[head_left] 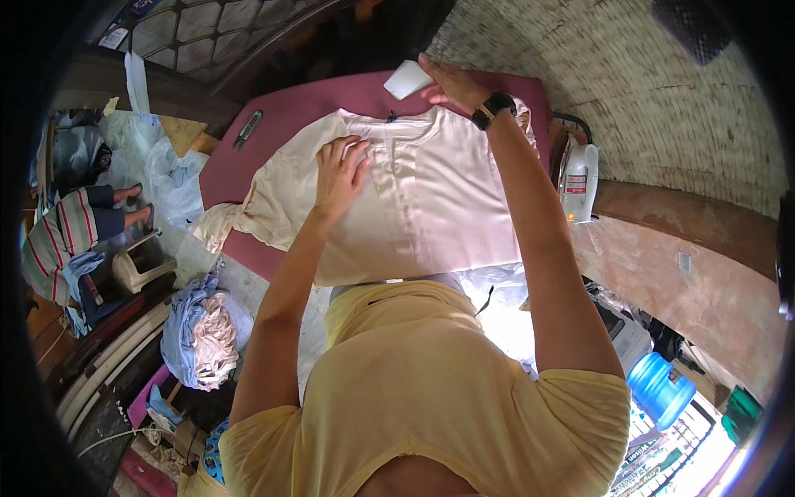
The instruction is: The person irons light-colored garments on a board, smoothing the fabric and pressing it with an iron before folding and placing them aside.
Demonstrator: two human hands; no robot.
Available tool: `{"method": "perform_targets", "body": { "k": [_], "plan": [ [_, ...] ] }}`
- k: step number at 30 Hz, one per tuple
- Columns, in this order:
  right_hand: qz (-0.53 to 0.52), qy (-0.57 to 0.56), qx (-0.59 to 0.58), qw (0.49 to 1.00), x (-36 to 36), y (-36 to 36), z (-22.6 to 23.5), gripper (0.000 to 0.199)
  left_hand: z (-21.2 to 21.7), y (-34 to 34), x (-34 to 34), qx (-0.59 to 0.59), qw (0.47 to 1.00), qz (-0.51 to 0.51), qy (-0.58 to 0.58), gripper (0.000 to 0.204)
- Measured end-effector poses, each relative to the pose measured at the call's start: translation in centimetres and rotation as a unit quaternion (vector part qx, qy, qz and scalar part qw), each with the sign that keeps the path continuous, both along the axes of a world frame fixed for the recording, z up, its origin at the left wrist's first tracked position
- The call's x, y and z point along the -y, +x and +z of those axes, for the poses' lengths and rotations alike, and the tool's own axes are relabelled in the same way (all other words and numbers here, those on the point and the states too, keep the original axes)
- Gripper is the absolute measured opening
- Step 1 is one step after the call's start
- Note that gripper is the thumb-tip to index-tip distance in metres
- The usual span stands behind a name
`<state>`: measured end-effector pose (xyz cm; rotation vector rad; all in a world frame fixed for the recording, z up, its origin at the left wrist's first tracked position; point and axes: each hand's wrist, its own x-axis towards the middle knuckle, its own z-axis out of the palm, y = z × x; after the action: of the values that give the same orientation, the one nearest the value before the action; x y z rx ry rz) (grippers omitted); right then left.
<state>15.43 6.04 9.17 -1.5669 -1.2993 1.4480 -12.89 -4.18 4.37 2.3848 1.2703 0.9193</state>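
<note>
One cream, satin-looking blouse point(414, 199) lies spread over a maroon ironing board point(228, 170), its hem nearest the wearer at six o'clock, its neckline toward twelve, so its front placket runs along that line. Over its left half rests the left hand point(339, 170), empty, fingers parted and palm down just below the neckline; the cloth is directly under this grip, the placket at three o'clock from it.

Beyond the neckline, the right hand point(451, 87), wearing a dark wristwatch point(494, 109), reaches the board's far side, with most of the blouse at seven o'clock from it. A flat white card-like piece point(407, 80) sits at nine o'clock from this hand, the nearer of the two, and at one o'clock from the left. Whether the right fingers pinch it or merely meet its edge, I cannot tell; its long axis is unclear too.

Thread snips point(248, 129) lie at ten o'clock from the left hand.
</note>
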Motion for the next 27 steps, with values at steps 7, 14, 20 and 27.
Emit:
{"method": "perform_targets", "body": {
  "k": [7,14,20,27],
  "plan": [
    [-0.118,-0.016,0.582,0.804,7.4,14.5,-6.5,0.076,-1.1,11.9,-2.0,0.112,0.989,-0.095,-0.016,0.024],
    [-0.258,0.054,0.649,0.714,10.2,19.6,-5.8,0.072,-4.3,17.9,-6.6,0.037,0.999,-0.015,-0.025,0.031],
    [-0.008,0.308,0.477,0.823,12.4,12.0,-7.0,0.028,-3.9,18.3,-8.8,-0.09,0.989,-0.016,-0.116,0.024],
    [-0.168,0.286,0.529,0.781,13.3,12.1,-8.7,0.025,-1.6,20.6,-4.7,-0.045,0.996,0.077,0.025,0.024]
  ]
}}
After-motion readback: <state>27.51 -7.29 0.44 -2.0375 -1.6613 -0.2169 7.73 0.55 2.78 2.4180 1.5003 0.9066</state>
